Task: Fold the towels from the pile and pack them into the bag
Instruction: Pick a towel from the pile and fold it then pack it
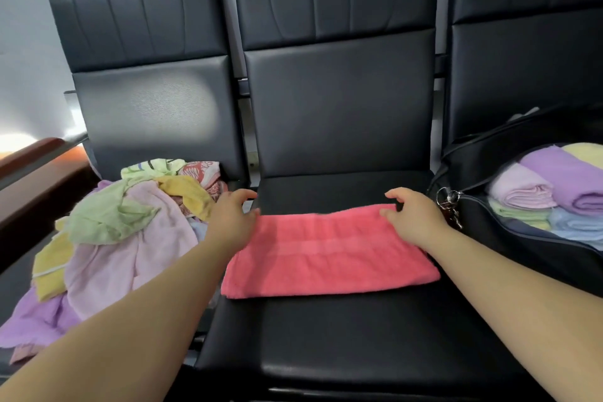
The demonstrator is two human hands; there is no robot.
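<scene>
3 black seats (342, 336) | left: towel pile (124, 238) | middle: pink towel (326, 254) (folded) | right: bag (522, 251)

It looks like a public waiting area: 3 black padded leatherette seats (339, 101) stand linked side by side (bench seating, as in a lobby) against a plain pale grey wall (23, 26).

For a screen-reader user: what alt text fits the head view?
A left hand and a right hand pinch the far corners of a folded pink towel on a black seat. A pile of loose towels lies to its left; an open bag with folded towels sits to its right.
</scene>
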